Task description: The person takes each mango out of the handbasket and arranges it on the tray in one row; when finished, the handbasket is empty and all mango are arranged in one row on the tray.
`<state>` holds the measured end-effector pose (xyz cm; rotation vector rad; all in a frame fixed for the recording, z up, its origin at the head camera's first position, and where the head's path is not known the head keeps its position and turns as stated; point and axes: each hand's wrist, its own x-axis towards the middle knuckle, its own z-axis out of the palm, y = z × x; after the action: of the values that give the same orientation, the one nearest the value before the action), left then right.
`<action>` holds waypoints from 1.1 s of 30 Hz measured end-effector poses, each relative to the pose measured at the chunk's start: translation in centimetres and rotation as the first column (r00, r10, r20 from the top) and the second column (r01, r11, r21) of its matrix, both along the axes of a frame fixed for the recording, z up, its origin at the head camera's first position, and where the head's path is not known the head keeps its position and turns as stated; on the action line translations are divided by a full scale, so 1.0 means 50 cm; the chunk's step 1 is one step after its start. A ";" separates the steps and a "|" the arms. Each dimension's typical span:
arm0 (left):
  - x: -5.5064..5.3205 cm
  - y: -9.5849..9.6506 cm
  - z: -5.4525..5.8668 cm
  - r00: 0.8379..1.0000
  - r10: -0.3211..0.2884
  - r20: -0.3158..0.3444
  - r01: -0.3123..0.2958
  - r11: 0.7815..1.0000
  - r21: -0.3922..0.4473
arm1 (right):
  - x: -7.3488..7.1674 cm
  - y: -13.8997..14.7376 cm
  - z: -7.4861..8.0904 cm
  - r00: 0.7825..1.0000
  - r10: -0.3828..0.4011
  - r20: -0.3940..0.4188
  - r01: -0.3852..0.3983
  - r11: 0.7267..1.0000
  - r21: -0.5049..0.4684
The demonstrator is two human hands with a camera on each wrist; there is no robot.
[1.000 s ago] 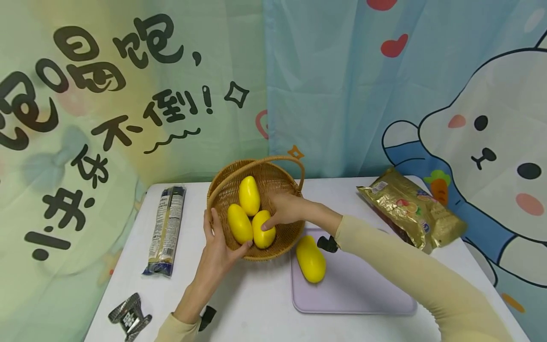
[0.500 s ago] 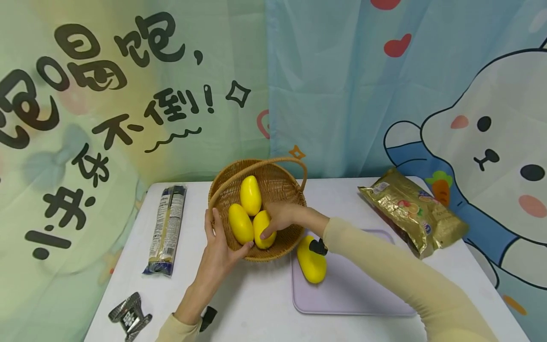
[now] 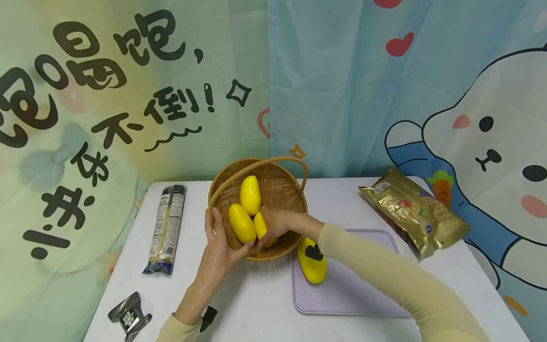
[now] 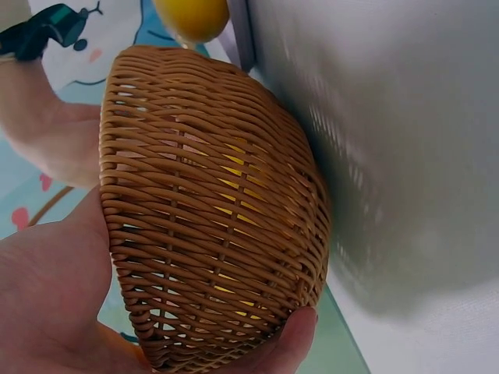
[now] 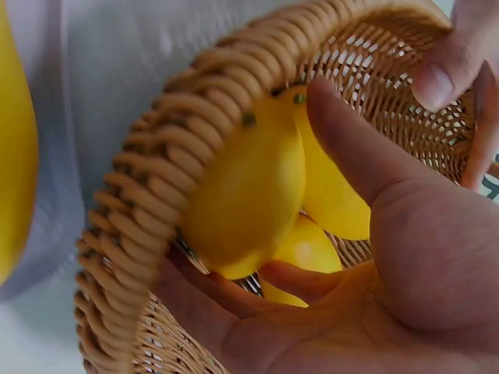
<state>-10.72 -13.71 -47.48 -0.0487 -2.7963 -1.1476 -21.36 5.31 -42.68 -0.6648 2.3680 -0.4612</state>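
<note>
A wicker basket [image 3: 279, 190] with a hooped handle is tilted so that its opening faces me, and three yellow mangoes lie in it. My left hand [image 3: 220, 247] grips its left rim, thumb over the near edge; in the left wrist view the fingers support the woven outside [image 4: 210, 195]. Inside the basket, my right hand [image 3: 284, 222] is around the nearest mango [image 3: 261, 225], thumb on one side and fingers on the other. The right wrist view shows this mango [image 5: 253, 191] between them. The other two, an upper mango [image 3: 249, 194] and a left mango [image 3: 241, 223], lie beside it.
A lilac tray [image 3: 354, 292] bears another mango [image 3: 314, 270], partly covered by the right wrist's camera. A gold snack bag [image 3: 416, 211] lies at the right. To the left are a long noodle-like packet [image 3: 165, 230] and a small dark wrapped packet [image 3: 130, 316]. A printed curtain hangs behind.
My right hand has moved left and slightly down inside the basket and closed around the nearest mango, covering more of it. The left hand and the basket stay almost where they were.
</note>
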 end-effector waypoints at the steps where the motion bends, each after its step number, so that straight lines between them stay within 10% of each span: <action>1: 0.001 0.000 0.001 1.000 0.000 0.003 0.000 1.000 -0.001 | 0.003 -0.001 -0.002 1.000 -0.008 -0.008 0.008 1.000 0.007; 33: 0.000 -0.001 0.000 1.000 0.010 -0.006 -0.010 1.000 0.006 | -0.003 0.051 0.032 0.998 0.002 -0.058 0.000 1.000 0.027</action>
<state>-10.71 -13.74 -47.46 -0.0380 -2.7849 -1.1512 -21.52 7.86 -41.09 -0.6753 2.4240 -0.4140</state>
